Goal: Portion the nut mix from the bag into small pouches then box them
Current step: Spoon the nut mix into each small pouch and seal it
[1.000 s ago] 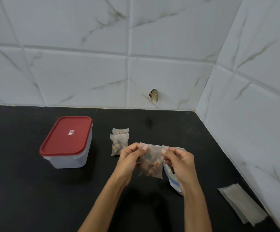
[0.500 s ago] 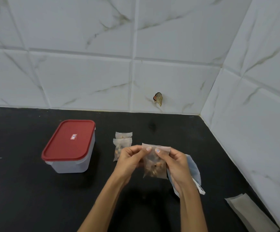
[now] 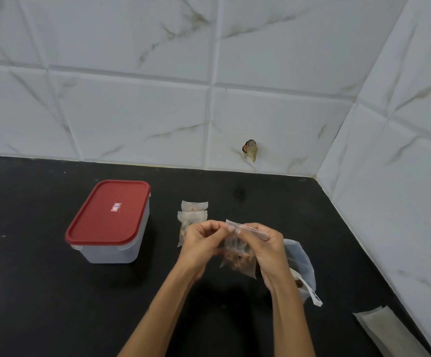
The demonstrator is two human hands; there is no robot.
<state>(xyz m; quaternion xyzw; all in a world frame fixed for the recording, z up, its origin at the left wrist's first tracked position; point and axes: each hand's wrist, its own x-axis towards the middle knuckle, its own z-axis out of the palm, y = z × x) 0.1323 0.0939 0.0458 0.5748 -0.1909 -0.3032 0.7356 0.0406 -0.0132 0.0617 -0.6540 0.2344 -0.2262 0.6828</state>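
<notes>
Left hand (image 3: pixel 201 243): grip clenched on the top strip of the small pouch (image 3: pixel 239 256), pinching near its left end, held above the desk (image 3: pixel 41 292).
Right hand (image 3: pixel 262 244): grip also grasping the same strip, pinching a little to the right, fingertips of both hands almost touching.
Small pouch: clear, hanging between the two hands, nut mix gathered in the lower part, top strip tilted down to the right.
Filled pouches (image 3: pixel 192 219): two, lying on the desk just left and far of the hands, one partly over the other.
Bag (image 3: pixel 300 266): lying on the desk behind the right wrist, partly hidden.
Box (image 3: pixel 108 220): well left of the hands, red lid on.
Empty pouches (image 3: pixel 387 331): flat, near right corner of the desk.
</notes>
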